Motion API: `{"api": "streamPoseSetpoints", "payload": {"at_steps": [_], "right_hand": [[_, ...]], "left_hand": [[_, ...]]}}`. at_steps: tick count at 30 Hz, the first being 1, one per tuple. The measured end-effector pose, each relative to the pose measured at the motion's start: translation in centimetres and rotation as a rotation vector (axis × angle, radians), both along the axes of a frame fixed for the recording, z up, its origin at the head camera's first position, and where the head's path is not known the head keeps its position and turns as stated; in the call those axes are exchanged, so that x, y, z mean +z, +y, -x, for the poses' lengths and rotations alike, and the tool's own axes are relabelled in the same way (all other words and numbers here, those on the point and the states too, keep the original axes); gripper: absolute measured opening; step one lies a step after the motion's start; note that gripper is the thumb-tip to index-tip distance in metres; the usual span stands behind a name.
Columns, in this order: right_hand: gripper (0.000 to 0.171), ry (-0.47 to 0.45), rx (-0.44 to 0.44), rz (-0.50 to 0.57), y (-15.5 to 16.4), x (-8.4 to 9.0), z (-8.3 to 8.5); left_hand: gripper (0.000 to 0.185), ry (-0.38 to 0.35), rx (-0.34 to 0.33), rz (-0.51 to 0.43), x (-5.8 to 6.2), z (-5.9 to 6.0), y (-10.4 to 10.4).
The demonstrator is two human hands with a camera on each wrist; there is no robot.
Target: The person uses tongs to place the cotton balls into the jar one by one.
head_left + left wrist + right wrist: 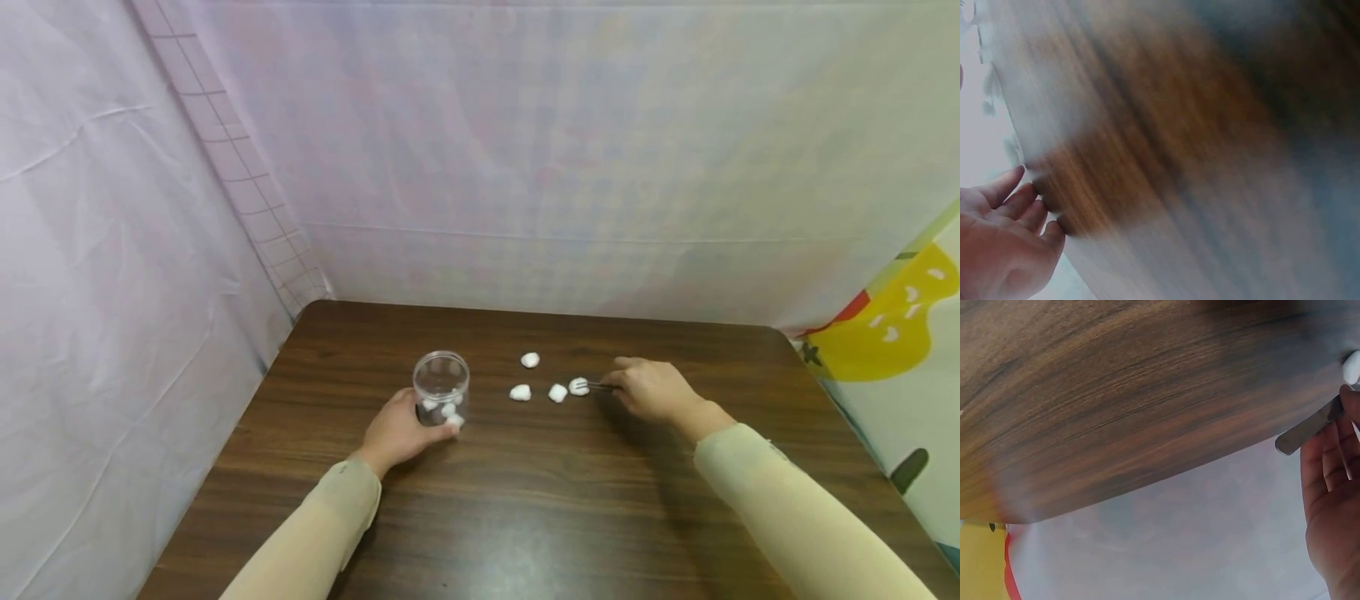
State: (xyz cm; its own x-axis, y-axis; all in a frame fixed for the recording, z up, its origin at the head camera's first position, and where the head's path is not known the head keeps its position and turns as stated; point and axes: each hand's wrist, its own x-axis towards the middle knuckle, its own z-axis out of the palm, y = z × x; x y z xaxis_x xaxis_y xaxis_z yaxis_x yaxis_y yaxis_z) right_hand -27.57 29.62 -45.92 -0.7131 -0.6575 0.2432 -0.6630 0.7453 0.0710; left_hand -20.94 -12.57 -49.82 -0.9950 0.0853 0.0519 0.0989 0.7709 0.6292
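My left hand (401,429) grips a clear round jar (441,375), the thumb along its near side and the fingers around its left. Several white cotton balls (448,410) lie inside. To the right, my right hand (648,387) holds metal tweezers (600,386) low over the table. The two prongs overlap a cotton ball (578,387). In the right wrist view the flat, rounded end of the tweezers (1300,434) sticks out from the fingers, and a white ball (1352,369) shows at the edge. The left wrist view shows the left hand (1010,237) with fingers slightly bent.
Between the hands, three more cotton balls lie on the brown wooden table (480,508): one farther back (530,360), one nearer the jar (520,392) and one beside the tweezed ball (557,392). A pale curtain (525,167) hangs behind the table's far edge.
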Motion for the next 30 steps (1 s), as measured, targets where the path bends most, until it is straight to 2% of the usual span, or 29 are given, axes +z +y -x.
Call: {"api": "streamPoseSetpoints", "payload": {"at_steps": [7,18,30], "right_hand": [[0.024,-0.027,-0.011,-0.026,0.00,-0.39,0.17],[0.023,-0.025,0.000,-0.006,-0.10,-0.56,0.30],[0.023,-0.005,-0.028,-0.016,0.22,-0.20,0.06]], "left_hand": [[0.087,-0.032,0.007,0.002,0.06,-0.08,-0.01],[0.086,-0.011,-0.001,-0.009,0.11,-0.08,-0.10],[0.086,-0.010,0.000,0.012,0.50,-0.37,0.04]]}}
